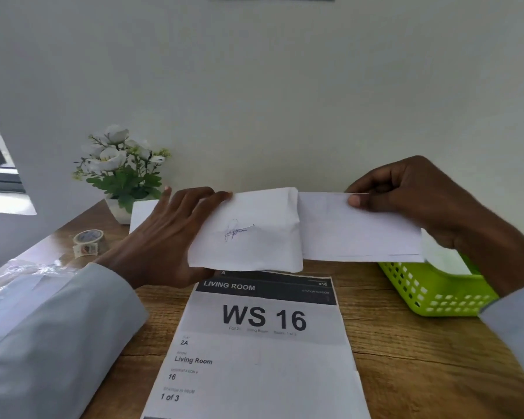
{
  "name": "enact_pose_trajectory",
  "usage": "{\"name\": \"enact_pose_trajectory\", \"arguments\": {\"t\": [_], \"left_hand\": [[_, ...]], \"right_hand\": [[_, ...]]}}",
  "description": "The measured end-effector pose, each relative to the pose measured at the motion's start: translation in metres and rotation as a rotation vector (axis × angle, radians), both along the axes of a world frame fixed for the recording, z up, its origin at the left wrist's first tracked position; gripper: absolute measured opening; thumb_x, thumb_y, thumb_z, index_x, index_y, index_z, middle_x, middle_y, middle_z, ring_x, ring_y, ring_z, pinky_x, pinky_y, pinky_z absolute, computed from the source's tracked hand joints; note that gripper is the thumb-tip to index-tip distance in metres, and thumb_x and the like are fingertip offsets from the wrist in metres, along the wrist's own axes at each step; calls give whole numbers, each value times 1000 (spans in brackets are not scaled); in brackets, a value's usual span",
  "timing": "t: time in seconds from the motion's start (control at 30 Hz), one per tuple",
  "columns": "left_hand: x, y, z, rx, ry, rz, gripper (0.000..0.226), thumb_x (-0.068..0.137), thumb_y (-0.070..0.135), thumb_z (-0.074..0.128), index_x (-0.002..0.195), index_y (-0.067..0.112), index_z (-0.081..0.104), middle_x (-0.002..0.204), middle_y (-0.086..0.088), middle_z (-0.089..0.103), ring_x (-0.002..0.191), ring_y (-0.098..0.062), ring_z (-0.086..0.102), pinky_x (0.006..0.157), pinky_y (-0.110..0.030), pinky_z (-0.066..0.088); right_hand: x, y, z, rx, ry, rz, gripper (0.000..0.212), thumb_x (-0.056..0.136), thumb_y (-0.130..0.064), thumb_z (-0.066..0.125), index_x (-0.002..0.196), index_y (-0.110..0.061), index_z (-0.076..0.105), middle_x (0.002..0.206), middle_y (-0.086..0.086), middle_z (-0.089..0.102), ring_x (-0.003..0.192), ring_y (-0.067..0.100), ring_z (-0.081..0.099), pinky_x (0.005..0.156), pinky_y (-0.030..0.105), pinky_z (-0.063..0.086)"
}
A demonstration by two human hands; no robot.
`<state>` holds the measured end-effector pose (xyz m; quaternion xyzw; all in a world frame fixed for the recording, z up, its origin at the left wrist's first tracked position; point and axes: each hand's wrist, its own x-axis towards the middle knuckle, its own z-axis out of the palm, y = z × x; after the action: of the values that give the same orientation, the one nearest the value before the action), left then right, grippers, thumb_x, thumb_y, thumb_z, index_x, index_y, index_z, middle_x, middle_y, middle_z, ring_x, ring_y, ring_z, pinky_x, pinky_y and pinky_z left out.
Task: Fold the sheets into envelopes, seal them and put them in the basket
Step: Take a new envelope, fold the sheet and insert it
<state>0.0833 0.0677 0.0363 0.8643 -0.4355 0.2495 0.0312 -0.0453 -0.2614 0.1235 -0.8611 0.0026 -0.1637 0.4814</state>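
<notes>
Both hands are up over the far half of the wooden desk (406, 373). The left hand (170, 234) grips the folded sheet (254, 237), soft and creased, blue scribble showing, fingers spread flat across its left end. The right hand (406, 201) pinches the top edge of the smooth white envelope (360, 231), thumb clamped on paper. Sheet and envelope meet at the middle. Below the right hand, at the desk's right edge, sits the green latticed plastic basket (436, 294). A tape roll (88, 241) rests near the left edge.
</notes>
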Motion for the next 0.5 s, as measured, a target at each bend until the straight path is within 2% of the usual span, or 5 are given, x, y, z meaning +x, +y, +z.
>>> {"name": "enact_pose_trajectory", "arguments": {"t": [0.13,0.27,0.3,0.37,0.5], "left_hand": [[-6,-11,-2,-25,-10,-41,113,63,77,60,152,21,19,140,-8,39,127,-29,38,102,-63,36],[-8,-12,-2,-22,-15,-49,113,62,75,63,152,22,18,140,-7,38,127,-27,37,103,-62,36],[-7,-11,-2,-30,-14,-44,114,62,74,64,152,22,18,140,-7,38,127,-27,37,103,-62,37],[-6,-8,-2,-51,-13,-34,113,62,73,65,152,22,20,140,-7,39,126,-27,37,102,-62,38],[-6,-6,-1,-63,-13,-35,112,62,71,66,151,22,20,139,-7,38,125,-27,38,102,-60,38]], "right_hand": [[6,18,-17,35,14,70,14,76,-10,82,88,-12,76,74,10,77,64,9,66,59,16,51],[9,24,-22,29,49,127,31,74,-17,84,102,-18,71,81,7,78,76,12,70,76,28,52],[8,20,-19,18,78,140,37,71,-20,85,105,-20,70,83,7,78,77,12,70,74,28,52],[4,12,-12,0,157,162,45,65,-28,86,106,-20,70,84,9,78,74,14,70,61,25,52],[1,2,-6,-42,261,196,34,65,-24,84,90,-4,74,79,20,75,60,15,67,47,21,51]]}}
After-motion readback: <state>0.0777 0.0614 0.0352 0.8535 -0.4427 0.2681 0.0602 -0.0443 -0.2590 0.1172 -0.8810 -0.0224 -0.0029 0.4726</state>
